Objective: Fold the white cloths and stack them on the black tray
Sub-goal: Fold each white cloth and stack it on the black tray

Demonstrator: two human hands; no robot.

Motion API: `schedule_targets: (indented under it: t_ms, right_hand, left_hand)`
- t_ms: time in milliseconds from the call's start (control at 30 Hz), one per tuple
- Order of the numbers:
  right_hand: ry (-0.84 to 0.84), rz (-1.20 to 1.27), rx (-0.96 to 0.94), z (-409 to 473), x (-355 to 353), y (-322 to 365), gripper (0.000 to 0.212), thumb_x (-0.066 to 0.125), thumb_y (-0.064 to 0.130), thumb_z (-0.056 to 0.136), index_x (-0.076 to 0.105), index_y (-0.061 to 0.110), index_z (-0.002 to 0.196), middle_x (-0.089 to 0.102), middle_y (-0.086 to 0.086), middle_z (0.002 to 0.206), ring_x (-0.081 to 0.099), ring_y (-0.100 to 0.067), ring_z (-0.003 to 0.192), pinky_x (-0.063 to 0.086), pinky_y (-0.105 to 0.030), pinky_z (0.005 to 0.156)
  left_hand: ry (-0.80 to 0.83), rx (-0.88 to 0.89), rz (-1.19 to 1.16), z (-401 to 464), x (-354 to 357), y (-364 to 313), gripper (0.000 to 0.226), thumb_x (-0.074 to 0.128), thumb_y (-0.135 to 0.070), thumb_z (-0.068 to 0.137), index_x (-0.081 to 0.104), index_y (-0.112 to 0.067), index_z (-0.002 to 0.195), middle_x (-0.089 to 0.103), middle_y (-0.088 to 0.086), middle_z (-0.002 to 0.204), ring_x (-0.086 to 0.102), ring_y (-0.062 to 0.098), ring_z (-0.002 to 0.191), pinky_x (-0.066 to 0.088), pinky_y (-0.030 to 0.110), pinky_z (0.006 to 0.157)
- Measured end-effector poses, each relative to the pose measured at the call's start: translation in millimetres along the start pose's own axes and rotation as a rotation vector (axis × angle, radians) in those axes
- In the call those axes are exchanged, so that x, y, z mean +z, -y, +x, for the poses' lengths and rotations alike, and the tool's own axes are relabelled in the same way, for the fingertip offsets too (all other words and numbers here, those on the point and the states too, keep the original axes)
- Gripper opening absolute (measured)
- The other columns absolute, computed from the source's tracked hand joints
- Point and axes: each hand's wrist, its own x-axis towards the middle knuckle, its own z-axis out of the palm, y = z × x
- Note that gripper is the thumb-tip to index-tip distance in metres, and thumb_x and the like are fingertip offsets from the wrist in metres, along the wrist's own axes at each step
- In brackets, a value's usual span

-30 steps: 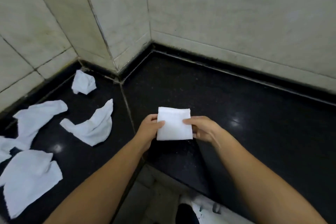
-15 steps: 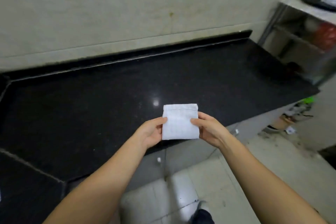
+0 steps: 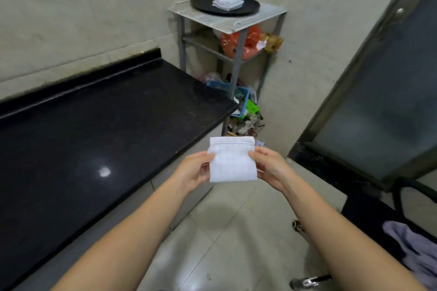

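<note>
Cloth (image 3: 232,160) between both hands' fingers (image 3: 254,155).

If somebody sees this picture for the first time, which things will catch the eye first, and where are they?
First, the small folded white cloth at the centre, pinched between the left hand and right hand over the pale floor. Next, the round black tray with a stack of folded white cloths, on the grey metal rack behind. The glossy black stone counter fills the left.

Fingers (image 3: 258,171) of both hands tucked behind the folded cloth (image 3: 232,160), out of sight. Stack of cloths (image 3: 227,1) on the black tray (image 3: 248,6) too small to count. Table (image 3: 89,130) cut off at left edge. Shelf clutter (image 3: 246,45) blurred, unreadable.
</note>
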Motion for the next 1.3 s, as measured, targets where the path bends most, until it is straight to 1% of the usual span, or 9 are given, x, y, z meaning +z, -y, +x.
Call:
schedule_targets:
  t_ms: [233, 367, 600, 700, 800, 1000, 1100, 1200, 1300]
  right_hand:
    - [-0.069, 0.064, -0.068, 82, -89, 62, 0.015, 0.053, 0.01, 0.094, 0.065, 0.016, 0.09, 0.066, -0.003, 0.085, 0.058, -0.013, 0.071, 0.048, -0.022, 0.062]
    - [-0.079, 0.033, -0.157, 159, -112, 127, 0.014, 0.053, 0.01, 0.094, 0.065, 0.015, 0.089, 0.065, -0.005, 0.082, 0.058, -0.014, 0.062, 0.045, -0.02, 0.049]
    - [-0.001, 0.011, -0.267, 306, -119, 276, 0.015, 0.052, 0.01, 0.095, 0.064, 0.017, 0.09, 0.071, 0.005, 0.078, 0.066, -0.008, 0.067, 0.053, -0.018, 0.053]
    - [0.021, -0.008, -0.317, 361, -109, 337, 0.014, 0.054, 0.008, 0.093, 0.065, 0.016, 0.088, 0.072, 0.009, 0.07, 0.066, -0.005, 0.06, 0.052, -0.017, 0.05]
    - [0.071, -0.111, -0.408, 417, -100, 395, 0.012, 0.057, 0.012, 0.092, 0.067, 0.018, 0.088, 0.068, 0.002, 0.078, 0.06, -0.01, 0.057, 0.043, -0.017, 0.045]
    - [0.163, -0.349, -0.618, 550, -67, 505, 0.007, 0.059, 0.011, 0.091, 0.064, 0.014, 0.095, 0.065, -0.001, 0.089, 0.061, -0.012, 0.077, 0.051, -0.022, 0.068]
    - [0.22, -0.426, -0.657, 623, -45, 544, 0.012, 0.062, 0.01, 0.089, 0.064, 0.012, 0.1, 0.065, -0.01, 0.098, 0.06, -0.021, 0.09, 0.049, -0.038, 0.088]
    - [0.292, -0.523, -0.641, 680, -27, 563, 0.015, 0.062, 0.011, 0.088, 0.067, 0.01, 0.102, 0.065, -0.009, 0.099, 0.06, -0.021, 0.093, 0.048, -0.038, 0.091]
    - [0.363, -0.63, -0.625, 715, -16, 564, 0.018, 0.061, 0.012, 0.087, 0.068, 0.009, 0.104, 0.067, -0.007, 0.103, 0.061, -0.018, 0.094, 0.047, -0.029, 0.084]
  left_hand:
    - [0.03, 0.109, 0.104, 97, 107, -42, 0.014, 0.049, 0.002, 0.09, 0.06, -0.008, 0.087, 0.064, 0.002, 0.065, 0.059, 0.007, 0.048, 0.041, 0.013, 0.038]
    - [0.04, 0.193, 0.13, 177, 144, -95, 0.012, 0.054, -0.004, 0.09, 0.062, -0.012, 0.086, 0.064, 0.008, 0.089, 0.06, 0.018, 0.078, 0.053, 0.026, 0.064]
    - [0.052, 0.368, 0.204, 300, 199, -243, 0.011, 0.053, -0.006, 0.092, 0.064, -0.009, 0.092, 0.067, 0.004, 0.089, 0.062, 0.015, 0.078, 0.052, 0.028, 0.07]
    - [-0.001, 0.439, 0.228, 335, 213, -307, 0.01, 0.053, -0.006, 0.092, 0.063, -0.007, 0.093, 0.065, 0.006, 0.085, 0.06, 0.016, 0.074, 0.052, 0.026, 0.064]
    - [-0.066, 0.567, 0.269, 365, 222, -361, 0.01, 0.053, -0.005, 0.092, 0.061, -0.009, 0.089, 0.063, 0.002, 0.08, 0.059, 0.013, 0.069, 0.05, 0.02, 0.053]
    - [-0.281, 0.695, 0.241, 446, 236, -453, 0.008, 0.054, -0.007, 0.092, 0.054, -0.011, 0.085, 0.06, 0.004, 0.082, 0.059, 0.013, 0.066, 0.049, 0.019, 0.047]
    - [-0.435, 0.673, 0.212, 496, 240, -491, 0.013, 0.054, -0.011, 0.092, 0.049, -0.013, 0.08, 0.058, 0.009, 0.088, 0.057, 0.019, 0.073, 0.049, 0.025, 0.052]
    - [-0.561, 0.627, 0.181, 535, 235, -513, 0.022, 0.055, -0.01, 0.091, 0.043, -0.015, 0.072, 0.052, 0.013, 0.084, 0.054, 0.023, 0.071, 0.049, 0.027, 0.05]
    - [-0.669, 0.575, 0.186, 558, 228, -515, 0.022, 0.055, -0.01, 0.09, 0.043, -0.014, 0.071, 0.05, 0.009, 0.066, 0.049, 0.018, 0.053, 0.046, 0.023, 0.042]
